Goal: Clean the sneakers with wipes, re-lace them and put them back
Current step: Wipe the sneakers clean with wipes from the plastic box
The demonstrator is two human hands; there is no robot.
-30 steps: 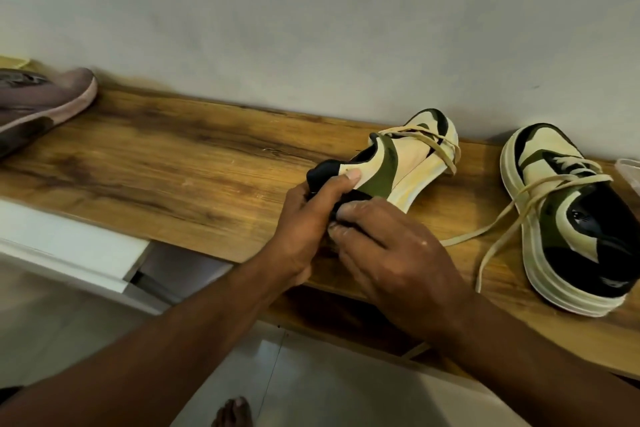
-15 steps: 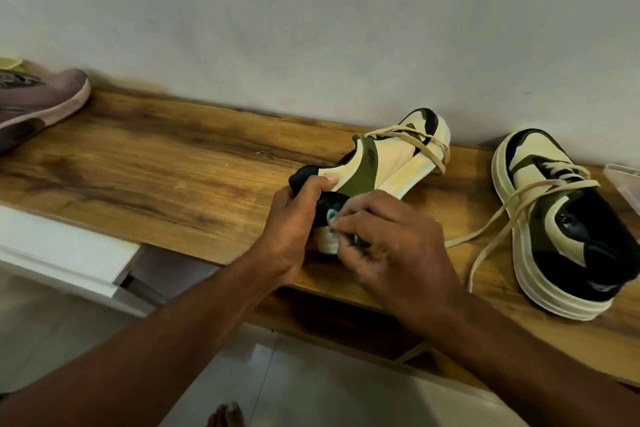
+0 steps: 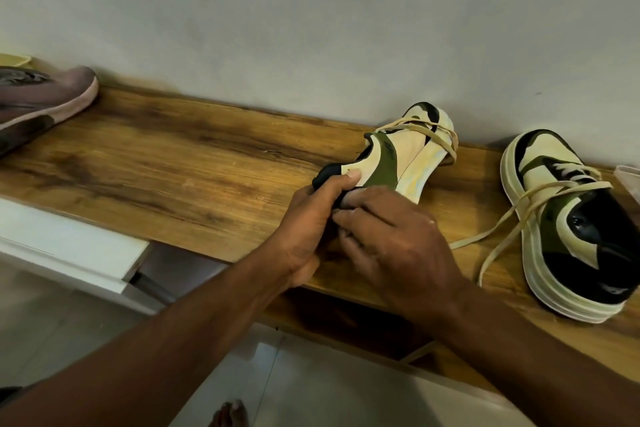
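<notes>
1. Two cream-green sneakers sit on the wooden shelf: the tilted sneaker and, right of it, the upright sneaker.
2. The left hand grips the tilted sneaker's heel.
3. The right hand curls against that heel, perhaps pinching it; unclear.
4. One mauve shoe lies far left.

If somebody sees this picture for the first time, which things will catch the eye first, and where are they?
In the middle, the left hand grips the heel of a cream, green and black sneaker tipped on its side on the wooden shelf, while the right hand works at that heel. At the right its matching sneaker stands upright with loose laces trailing; a mauve shoe lies at the far left.
</notes>
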